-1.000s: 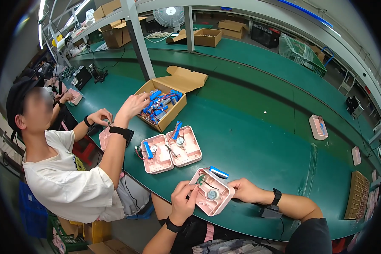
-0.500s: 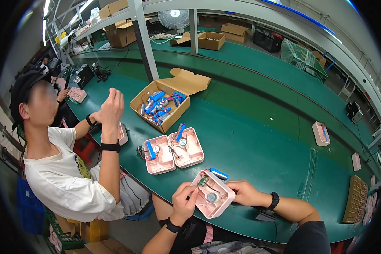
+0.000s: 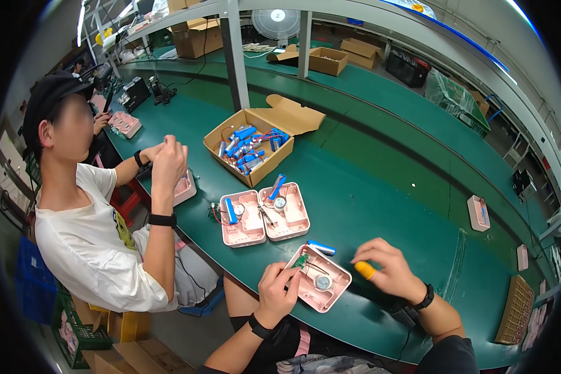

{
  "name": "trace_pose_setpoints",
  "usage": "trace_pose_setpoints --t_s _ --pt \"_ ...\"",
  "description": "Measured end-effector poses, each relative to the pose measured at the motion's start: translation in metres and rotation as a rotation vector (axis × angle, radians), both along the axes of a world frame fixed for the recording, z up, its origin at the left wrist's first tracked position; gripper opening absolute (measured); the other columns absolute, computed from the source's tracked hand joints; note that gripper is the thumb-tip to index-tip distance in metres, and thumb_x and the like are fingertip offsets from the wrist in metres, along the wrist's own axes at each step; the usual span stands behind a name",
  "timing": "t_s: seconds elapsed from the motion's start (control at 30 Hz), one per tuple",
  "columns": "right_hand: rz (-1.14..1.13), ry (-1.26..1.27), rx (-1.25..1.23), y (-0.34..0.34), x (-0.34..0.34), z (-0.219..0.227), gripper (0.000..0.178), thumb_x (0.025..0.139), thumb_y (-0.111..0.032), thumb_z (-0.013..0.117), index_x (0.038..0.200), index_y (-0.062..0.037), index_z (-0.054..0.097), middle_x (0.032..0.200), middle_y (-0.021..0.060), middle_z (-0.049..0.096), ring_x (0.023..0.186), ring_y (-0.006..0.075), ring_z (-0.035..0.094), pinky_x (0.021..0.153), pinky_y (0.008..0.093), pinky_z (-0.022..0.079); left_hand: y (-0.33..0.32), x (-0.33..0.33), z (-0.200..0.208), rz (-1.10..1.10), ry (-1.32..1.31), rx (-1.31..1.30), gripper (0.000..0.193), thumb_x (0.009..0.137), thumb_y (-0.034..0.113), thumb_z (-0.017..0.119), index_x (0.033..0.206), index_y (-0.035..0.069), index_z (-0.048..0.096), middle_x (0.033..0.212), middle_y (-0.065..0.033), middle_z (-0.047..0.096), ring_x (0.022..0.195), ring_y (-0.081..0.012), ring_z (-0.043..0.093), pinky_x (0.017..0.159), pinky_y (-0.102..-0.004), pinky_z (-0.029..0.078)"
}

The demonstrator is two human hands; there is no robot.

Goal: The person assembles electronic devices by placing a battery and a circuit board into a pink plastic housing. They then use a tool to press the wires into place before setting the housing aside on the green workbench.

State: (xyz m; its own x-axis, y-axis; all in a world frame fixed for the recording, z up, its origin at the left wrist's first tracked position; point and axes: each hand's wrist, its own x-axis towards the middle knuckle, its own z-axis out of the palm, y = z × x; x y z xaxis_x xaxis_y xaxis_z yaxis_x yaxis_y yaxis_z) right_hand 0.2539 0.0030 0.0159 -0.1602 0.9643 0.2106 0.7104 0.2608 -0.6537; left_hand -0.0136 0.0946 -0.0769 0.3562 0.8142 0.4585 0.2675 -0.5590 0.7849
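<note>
My left hand (image 3: 278,292) grips the left side of a pink plastic housing (image 3: 338,278) at the table's near edge. Inside it sit a round silver part (image 3: 323,283), dark wires and a small green circuit board (image 3: 302,260), close to my left fingertips. A blue cylindrical battery (image 3: 321,248) lies just beyond the housing. Off to the right, my right hand (image 3: 388,269) hovers apart from the housing, fingers spread and holding nothing visible. One of its digits wears a yellow finger cot (image 3: 364,269).
Two pink housings (image 3: 244,235) with batteries stand ahead to the left, below a cardboard box (image 3: 250,178) of blue batteries. A co-worker (image 3: 100,249) sits at left. At right are another pink housing (image 3: 479,213) and a brown grid tray (image 3: 513,310). A metal post (image 3: 234,62) rises behind the box.
My right hand has left the housing and moved right, its fingers opening. The housing now rests lower and flatter, still in my left hand. The whole view has shifted slightly.
</note>
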Motion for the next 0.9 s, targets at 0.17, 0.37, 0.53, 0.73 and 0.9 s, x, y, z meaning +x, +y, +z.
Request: trace_pose_setpoints --t_s 0.17,0.37,0.53,0.73,0.9 --pt "0.009 -0.301 0.081 0.017 -0.046 -0.009 0.034 0.094 -0.025 0.077 0.122 -0.0064 0.074 0.146 0.0194 0.056 0.14 0.0432 0.049 0.112 0.0532 0.045 -0.001 0.005 -0.003 0.008 0.07 0.144 0.009 0.087 0.005 0.077 0.096 0.001 0.077 0.099 -0.0162 0.067 0.095 -0.0382 0.067 0.086 -0.0451 0.056" --pt "-0.008 -0.33 -0.06 0.009 -0.052 -0.029 0.047 0.092 -0.034 0.078 0.128 -0.0055 0.071 0.151 0.0225 0.05 0.145 0.0458 0.043 0.115 0.056 0.041 -0.002 0.008 0.0 0.008 0.085 0.192 0.01 0.086 0.005 0.078 0.095 0.002 0.077 0.099 -0.0154 0.066 0.092 -0.038 0.066 0.084 -0.045 0.055" --pt "-0.03 -0.388 -0.005 0.004 -0.058 -0.032 0.047 0.092 -0.036 0.078 0.128 -0.0063 0.072 0.151 0.021 0.051 0.145 0.0454 0.043 0.114 0.0562 0.041 -0.002 0.006 0.002 0.013 0.119 0.152 0.01 0.085 0.006 0.079 0.094 0.002 0.076 0.097 -0.0148 0.065 0.09 -0.0374 0.065 0.082 -0.0444 0.055" --pt "-0.012 -0.452 0.033 0.013 -0.049 -0.025 0.043 0.094 -0.033 0.076 0.128 -0.008 0.072 0.144 0.0188 0.058 0.137 0.04 0.053 0.11 0.0521 0.045 0.002 0.004 0.002 0.006 0.128 0.135 0.009 0.084 0.005 0.079 0.092 0.002 0.076 0.094 -0.0144 0.063 0.088 -0.0367 0.064 0.082 -0.0447 0.054" --pt "0.004 -0.223 -0.03 0.058 -0.001 -0.029 0.037 0.094 -0.024 0.072 0.128 -0.0073 0.072 0.125 0.0178 0.068 0.118 0.0361 0.066 0.1 0.048 0.052 0.003 0.009 0.002 -0.078 0.118 0.17 0.008 0.084 0.005 0.079 0.09 0.001 0.075 0.092 -0.0145 0.063 0.087 -0.0368 0.064 0.085 -0.045 0.055"
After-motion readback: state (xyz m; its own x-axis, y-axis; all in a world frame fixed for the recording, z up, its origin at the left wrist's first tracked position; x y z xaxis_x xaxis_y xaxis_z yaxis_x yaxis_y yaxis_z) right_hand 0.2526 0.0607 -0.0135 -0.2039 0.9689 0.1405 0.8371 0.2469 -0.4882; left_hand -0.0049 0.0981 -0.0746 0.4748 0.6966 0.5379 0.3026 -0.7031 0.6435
